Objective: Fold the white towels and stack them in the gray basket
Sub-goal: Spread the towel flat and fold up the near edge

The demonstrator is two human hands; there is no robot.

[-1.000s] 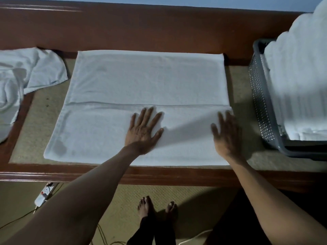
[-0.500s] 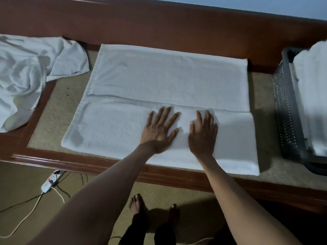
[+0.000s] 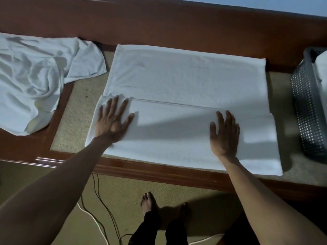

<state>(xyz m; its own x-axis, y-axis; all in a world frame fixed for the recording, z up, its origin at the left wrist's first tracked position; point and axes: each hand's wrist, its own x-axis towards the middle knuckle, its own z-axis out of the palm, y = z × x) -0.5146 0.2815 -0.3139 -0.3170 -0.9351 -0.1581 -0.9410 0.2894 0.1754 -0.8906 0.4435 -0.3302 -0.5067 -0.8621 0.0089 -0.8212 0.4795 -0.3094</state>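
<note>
table (image 3: pixel 74 124): one, wood frame with a woven mat set in it; everything sits on it.
flat towel (image 3: pixel 185 76): one, spread across the middle of the table, with the near strip folded up to a straight line about halfway.
crumpled pile (image 3: pixel 31 73): off to the left, unfolded. Might be one towel or two, can't tell.
gray basket (image 3: pixel 306 106): one, at the right end, with white folded towels (image 3: pixel 323 71) in it already; the count is cut off by the frame.
left hand (image 3: pixel 111 122): fingers spread flat, palm pressing the left end of the folded strip.
right hand (image 3: pixel 224 133): also flat and gripping nothing, further right on the same strip, well apart from the left.
step: looks like smoothing the fold.
tip: sweep palms outward toward the ends, and fix the rumpled corner under the left fingers before the next fold, or it ends up lopsided.
cables (image 3: pixel 99 209): a few on the floor, nothing to do with this.
</note>
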